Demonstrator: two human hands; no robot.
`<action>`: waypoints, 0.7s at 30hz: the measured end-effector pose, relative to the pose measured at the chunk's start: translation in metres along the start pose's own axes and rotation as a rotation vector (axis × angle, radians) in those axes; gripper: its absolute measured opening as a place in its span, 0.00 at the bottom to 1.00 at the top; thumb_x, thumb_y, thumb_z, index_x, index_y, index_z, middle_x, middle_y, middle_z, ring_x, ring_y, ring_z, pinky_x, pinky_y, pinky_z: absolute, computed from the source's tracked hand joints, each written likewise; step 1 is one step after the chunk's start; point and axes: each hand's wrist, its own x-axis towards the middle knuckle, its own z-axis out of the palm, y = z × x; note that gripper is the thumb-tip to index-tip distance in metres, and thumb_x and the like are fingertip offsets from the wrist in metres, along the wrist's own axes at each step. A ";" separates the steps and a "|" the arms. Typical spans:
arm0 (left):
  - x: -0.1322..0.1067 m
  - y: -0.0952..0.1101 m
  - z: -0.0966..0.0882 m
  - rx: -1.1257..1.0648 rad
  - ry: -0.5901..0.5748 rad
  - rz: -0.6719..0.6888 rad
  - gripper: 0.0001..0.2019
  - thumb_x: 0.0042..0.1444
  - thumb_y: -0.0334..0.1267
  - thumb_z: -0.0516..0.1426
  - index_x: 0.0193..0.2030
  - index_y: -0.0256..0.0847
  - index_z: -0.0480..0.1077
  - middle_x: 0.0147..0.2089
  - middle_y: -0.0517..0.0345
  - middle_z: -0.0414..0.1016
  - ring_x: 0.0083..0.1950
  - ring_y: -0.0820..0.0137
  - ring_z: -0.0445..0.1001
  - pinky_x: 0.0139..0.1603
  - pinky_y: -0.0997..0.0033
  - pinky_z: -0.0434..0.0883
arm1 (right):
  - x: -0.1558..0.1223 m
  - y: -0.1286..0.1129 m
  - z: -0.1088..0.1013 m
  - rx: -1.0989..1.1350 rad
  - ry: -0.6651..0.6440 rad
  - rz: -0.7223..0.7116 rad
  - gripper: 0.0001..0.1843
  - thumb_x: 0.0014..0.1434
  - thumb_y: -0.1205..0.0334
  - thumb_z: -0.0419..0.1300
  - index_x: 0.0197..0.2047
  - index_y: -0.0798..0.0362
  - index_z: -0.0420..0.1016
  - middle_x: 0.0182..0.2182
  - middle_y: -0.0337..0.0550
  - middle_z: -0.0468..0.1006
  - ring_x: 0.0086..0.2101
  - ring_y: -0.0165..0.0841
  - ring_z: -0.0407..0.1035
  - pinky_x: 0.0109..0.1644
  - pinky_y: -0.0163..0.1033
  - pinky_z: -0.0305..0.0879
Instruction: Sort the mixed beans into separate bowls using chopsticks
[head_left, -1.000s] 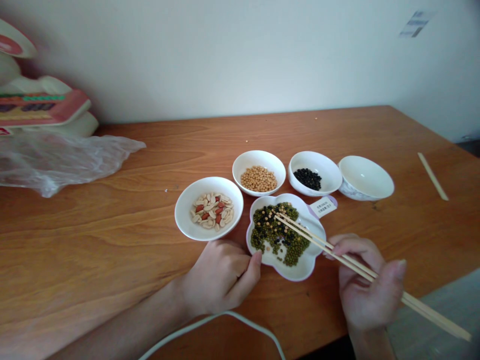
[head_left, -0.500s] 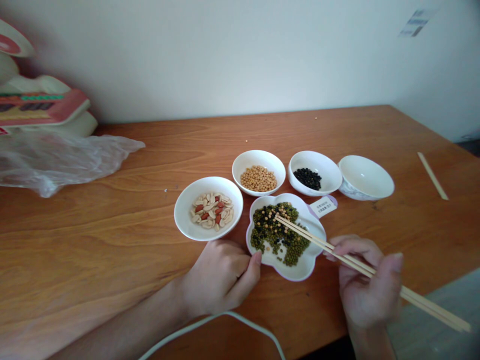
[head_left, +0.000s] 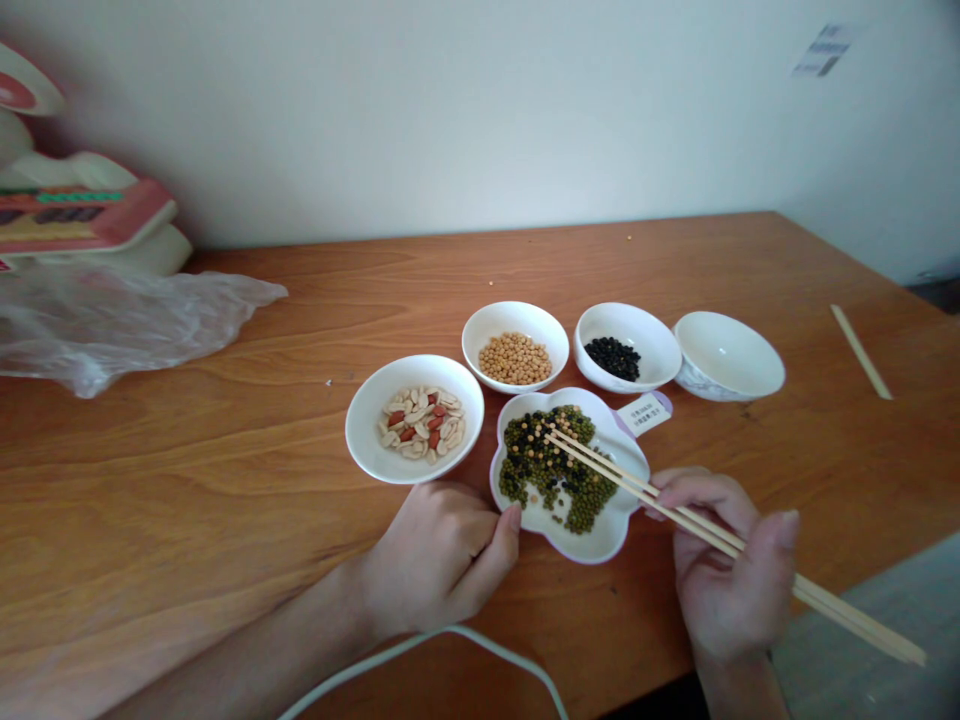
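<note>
My right hand (head_left: pixel 727 570) is closed around a pair of wooden chopsticks (head_left: pixel 622 480). Their tips, slightly apart, rest among mixed beans in a white flower-shaped dish (head_left: pixel 626 455) with a purple rim. Green mung beans (head_left: pixel 592 500) fill much of it, with black and yellow beans mixed in at the upper left. My left hand (head_left: pixel 442 560) is closed at the dish's lower left edge, thumb on the rim; its other fingertips are hidden. Behind stand a bowl of peanuts (head_left: pixel 424 422), a bowl of yellow soybeans (head_left: pixel 515 358) and a bowl of black beans (head_left: pixel 611 357).
An empty white bowl (head_left: pixel 729 355) stands at the right end of the row. Farther right lies a wooden strip (head_left: pixel 861 352). A clear plastic bag (head_left: pixel 142 320) and a toy keyboard (head_left: pixel 82 215) sit at left. A white cable (head_left: pixel 450 632) runs near my left wrist.
The view has shifted very slightly. The chopstick tips have parted a little among the beans; both hands keep nearly the same place.
</note>
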 end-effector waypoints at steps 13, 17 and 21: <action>0.000 -0.001 0.002 0.006 -0.002 0.003 0.27 0.78 0.34 0.45 0.22 0.40 0.63 0.20 0.60 0.68 0.20 0.75 0.58 0.29 0.62 0.52 | -0.001 -0.001 -0.001 0.026 0.044 -0.015 0.38 0.76 0.37 0.44 0.31 0.52 0.83 0.30 0.46 0.79 0.35 0.40 0.75 0.41 0.46 0.68; 0.000 0.000 0.001 0.023 -0.002 0.007 0.28 0.78 0.34 0.45 0.22 0.39 0.64 0.20 0.59 0.69 0.20 0.76 0.60 0.29 0.63 0.53 | 0.000 -0.002 -0.003 0.031 0.066 -0.043 0.38 0.76 0.38 0.45 0.30 0.51 0.83 0.28 0.46 0.79 0.34 0.41 0.75 0.40 0.47 0.67; 0.001 0.000 0.002 0.053 0.000 0.005 0.28 0.78 0.34 0.45 0.22 0.39 0.65 0.20 0.59 0.70 0.19 0.75 0.60 0.29 0.63 0.54 | 0.004 -0.002 -0.005 0.059 0.167 -0.213 0.36 0.75 0.40 0.45 0.28 0.50 0.83 0.25 0.45 0.77 0.31 0.41 0.73 0.37 0.47 0.64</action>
